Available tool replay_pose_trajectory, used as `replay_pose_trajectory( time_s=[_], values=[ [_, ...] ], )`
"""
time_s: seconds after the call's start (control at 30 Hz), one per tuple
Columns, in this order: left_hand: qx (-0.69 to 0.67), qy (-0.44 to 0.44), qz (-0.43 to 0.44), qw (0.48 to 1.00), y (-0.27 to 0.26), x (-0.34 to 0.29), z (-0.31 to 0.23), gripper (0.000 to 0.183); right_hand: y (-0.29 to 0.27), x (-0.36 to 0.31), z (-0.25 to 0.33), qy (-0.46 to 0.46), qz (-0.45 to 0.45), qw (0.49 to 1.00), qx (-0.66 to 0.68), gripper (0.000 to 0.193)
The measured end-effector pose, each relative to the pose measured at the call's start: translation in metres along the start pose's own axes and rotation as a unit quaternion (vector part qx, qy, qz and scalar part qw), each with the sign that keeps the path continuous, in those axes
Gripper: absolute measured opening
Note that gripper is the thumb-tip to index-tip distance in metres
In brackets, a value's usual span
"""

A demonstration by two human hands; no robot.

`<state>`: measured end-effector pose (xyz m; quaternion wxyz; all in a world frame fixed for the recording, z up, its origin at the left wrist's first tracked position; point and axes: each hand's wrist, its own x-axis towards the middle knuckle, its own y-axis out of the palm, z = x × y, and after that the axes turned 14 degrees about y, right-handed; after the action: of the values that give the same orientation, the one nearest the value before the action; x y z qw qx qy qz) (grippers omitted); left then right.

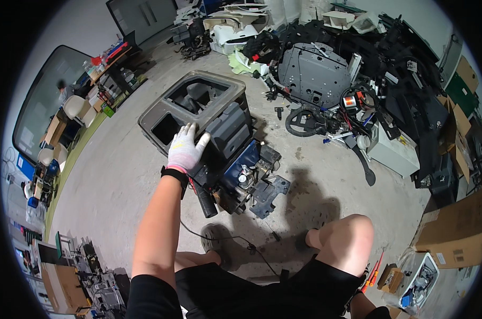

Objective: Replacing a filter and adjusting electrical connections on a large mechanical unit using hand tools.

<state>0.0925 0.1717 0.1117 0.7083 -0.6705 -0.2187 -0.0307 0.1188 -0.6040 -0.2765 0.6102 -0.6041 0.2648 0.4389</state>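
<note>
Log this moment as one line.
Left hand: gloved, open, on grey housing | Right hand: not clearly visible | Nearby: black cable

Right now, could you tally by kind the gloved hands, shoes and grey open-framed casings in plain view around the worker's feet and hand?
Gloved left hand: 1
Worn shoes: 2
Grey open-framed casing, touched by that hand: 1
Total: 4
</note>
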Motion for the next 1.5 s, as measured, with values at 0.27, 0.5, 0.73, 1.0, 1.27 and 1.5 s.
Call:
replay_pose_trajectory(
  time_s=[0.27, 0.5, 0.73, 1.0, 1.27, 1.5],
  values=[
    [-0.165, -0.059, -0.237, 0.955, -0.027, -0.059, 0.068, 0.028, -0.053, 0.029, 0.025, -0.043, -0.023, 0.999, -0.005, 0.035],
    [-0.089, 0.002, -0.189, 0.978, -0.019, -0.096, 0.071, 0.032, -0.109, 0.042, 0.047, -0.074, -0.051, 0.996, -0.011, 0.035],
    [-0.543, -0.339, -0.12, 0.759, 0.028, -0.105, 0.052, 0.046, -0.141, 0.026, 0.053, -0.081, -0.076, 0.994, 0.011, 0.034],
    [-0.286, -0.23, -0.119, 0.922, 0.096, -0.102, 0.009, 0.048, -0.165, 0.009, 0.046, -0.088, -0.106, 0.989, 0.06, 0.033],
    [-0.281, -0.25, -0.028, 0.926, 0.111, -0.072, -0.004, 0.049, -0.142, 0.003, 0.018, -0.082, -0.117, 0.979, 0.146, 0.033],
    [-0.682, -0.244, -0.313, 0.614, 0.096, -0.081, 0.036, 0.032, -0.058, -0.005, 0.015, -0.062, -0.084, 0.958, 0.266, 0.032]
  ],
)
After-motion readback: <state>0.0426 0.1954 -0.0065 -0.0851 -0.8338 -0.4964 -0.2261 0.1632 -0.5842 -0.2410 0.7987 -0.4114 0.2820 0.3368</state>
